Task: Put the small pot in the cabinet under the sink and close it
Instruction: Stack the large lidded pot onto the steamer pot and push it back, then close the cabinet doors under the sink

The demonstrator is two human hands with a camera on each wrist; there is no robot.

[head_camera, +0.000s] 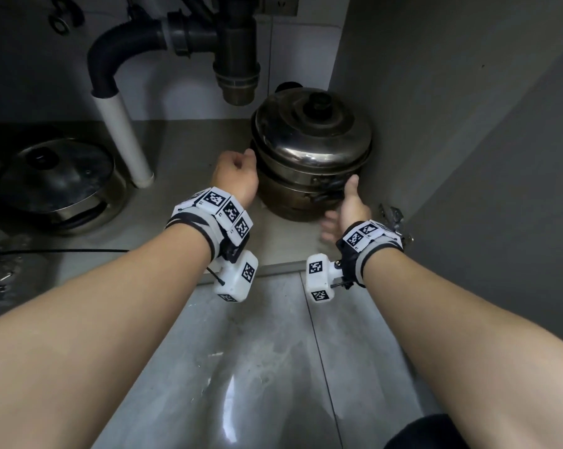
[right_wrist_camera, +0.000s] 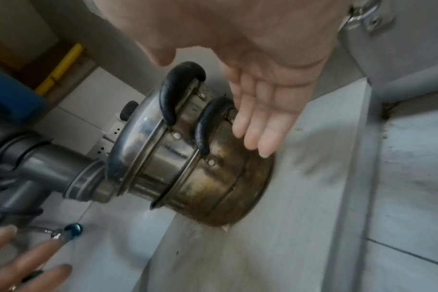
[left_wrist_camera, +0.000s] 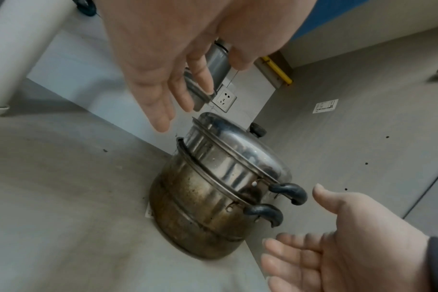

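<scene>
Both hands inside cabinet, either side of small pot (head_camera: 309, 163), fingers relaxed, holding nothing: left hand (head_camera: 236, 176), right hand (head_camera: 346, 209). Pot stands lidded on cabinet floor (head_camera: 189, 137) near right wall; drain pipe (head_camera: 236, 59) behind

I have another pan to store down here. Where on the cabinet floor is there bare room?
Bare floor lies between the white pipe and the small pot, running forward to the front edge. The left is taken by a lidded pot; the right corner is crowded by the small pot against the side wall.
</scene>
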